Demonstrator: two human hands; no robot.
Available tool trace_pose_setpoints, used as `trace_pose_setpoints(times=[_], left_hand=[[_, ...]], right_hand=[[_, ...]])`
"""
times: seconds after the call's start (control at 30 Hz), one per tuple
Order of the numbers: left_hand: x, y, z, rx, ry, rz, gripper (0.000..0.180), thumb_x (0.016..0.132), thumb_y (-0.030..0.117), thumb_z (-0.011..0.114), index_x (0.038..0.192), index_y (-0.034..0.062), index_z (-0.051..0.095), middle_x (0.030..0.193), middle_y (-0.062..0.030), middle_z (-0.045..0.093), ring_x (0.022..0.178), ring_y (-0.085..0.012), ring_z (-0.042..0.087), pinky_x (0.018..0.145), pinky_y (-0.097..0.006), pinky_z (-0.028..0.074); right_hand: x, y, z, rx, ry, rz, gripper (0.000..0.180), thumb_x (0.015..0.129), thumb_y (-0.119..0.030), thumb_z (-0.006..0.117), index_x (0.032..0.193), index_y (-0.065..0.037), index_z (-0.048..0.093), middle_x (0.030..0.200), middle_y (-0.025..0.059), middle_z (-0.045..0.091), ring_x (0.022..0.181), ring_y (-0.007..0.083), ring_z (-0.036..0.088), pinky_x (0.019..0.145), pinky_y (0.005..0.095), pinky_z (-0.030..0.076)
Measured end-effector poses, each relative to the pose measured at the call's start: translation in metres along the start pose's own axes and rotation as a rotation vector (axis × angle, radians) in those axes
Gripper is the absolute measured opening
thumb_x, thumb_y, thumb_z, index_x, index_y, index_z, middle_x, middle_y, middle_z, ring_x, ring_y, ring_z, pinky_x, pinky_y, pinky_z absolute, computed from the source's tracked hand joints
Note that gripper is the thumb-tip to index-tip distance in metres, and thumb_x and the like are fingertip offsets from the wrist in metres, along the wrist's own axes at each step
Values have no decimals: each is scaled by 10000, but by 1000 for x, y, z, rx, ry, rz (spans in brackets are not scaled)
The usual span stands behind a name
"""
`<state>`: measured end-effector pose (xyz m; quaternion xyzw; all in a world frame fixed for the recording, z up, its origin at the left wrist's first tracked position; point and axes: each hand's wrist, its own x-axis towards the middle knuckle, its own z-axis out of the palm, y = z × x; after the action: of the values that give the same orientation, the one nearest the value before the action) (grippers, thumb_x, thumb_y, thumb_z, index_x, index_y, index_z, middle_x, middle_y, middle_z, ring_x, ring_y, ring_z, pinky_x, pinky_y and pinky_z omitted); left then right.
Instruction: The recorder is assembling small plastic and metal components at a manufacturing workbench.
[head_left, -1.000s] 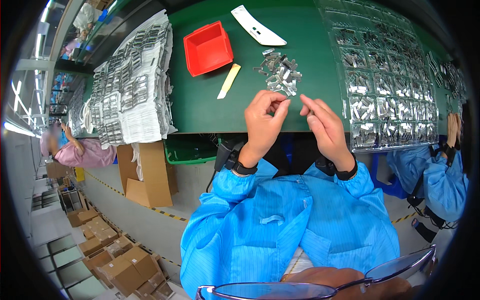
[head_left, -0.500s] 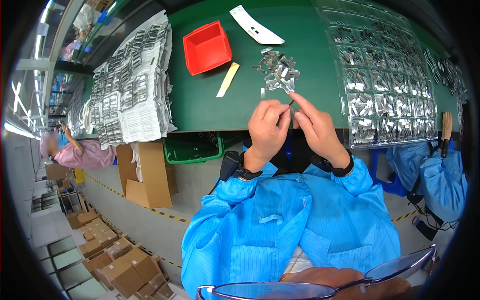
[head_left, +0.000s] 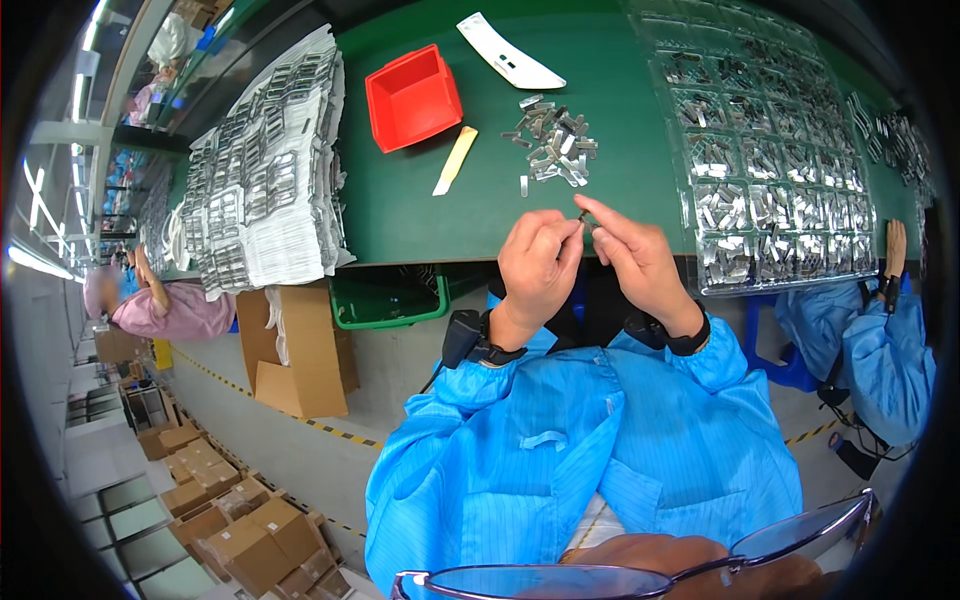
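Both my hands meet over the near edge of the green table, fingertips almost touching. A small dark metal piece (head_left: 583, 214) shows between them. My left hand (head_left: 538, 256) is closed, thumb and forefinger pinched at the piece's lower end. My right hand (head_left: 640, 258) pinches too, its forefinger stretched to the piece's upper end; its thumb lies below. Just beyond my fingers lies a loose pile of small silvery metal pieces (head_left: 556, 142). One single metal piece (head_left: 524, 186) rests apart at the pile's left.
A red bin (head_left: 415, 98), a yellow strip (head_left: 456, 161) and a white curved plate (head_left: 512, 56) lie farther back. Clear compartment trays (head_left: 712, 135) of metal pieces stand at right, stacked paper sheets (head_left: 262, 215) with metal frames at left. A co-worker's hand (head_left: 895, 248) rests at far right.
My right forefinger has bent and drawn back slightly toward me, away from the pile. My left hand has barely shifted. The pile looks the same.
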<state>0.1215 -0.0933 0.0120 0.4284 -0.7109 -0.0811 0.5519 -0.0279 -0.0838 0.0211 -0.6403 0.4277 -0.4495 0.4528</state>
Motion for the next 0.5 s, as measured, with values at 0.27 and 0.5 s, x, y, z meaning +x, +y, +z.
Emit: trace_pose_setpoints(times=[0.27,0.5], left_hand=[[-2,-2,2,16,-8,8,228,670,-73,721,831,32,599,764,-105,592,623,-221,591,518,-291,470],[-2,2,4,1,-32,37,216,668,-82,705,818,32,601,761,-105,592,623,-227,584,529,-289,465]], right_hand=[[5,-4,-8,238,91,167,277,941,-106,472,1181,-15,578,661,-26,460,608,47,403,550,212,355],[12,3,3,466,58,270,133,904,-134,567,825,-26,565,665,-32,499,589,20,426,513,191,339]])
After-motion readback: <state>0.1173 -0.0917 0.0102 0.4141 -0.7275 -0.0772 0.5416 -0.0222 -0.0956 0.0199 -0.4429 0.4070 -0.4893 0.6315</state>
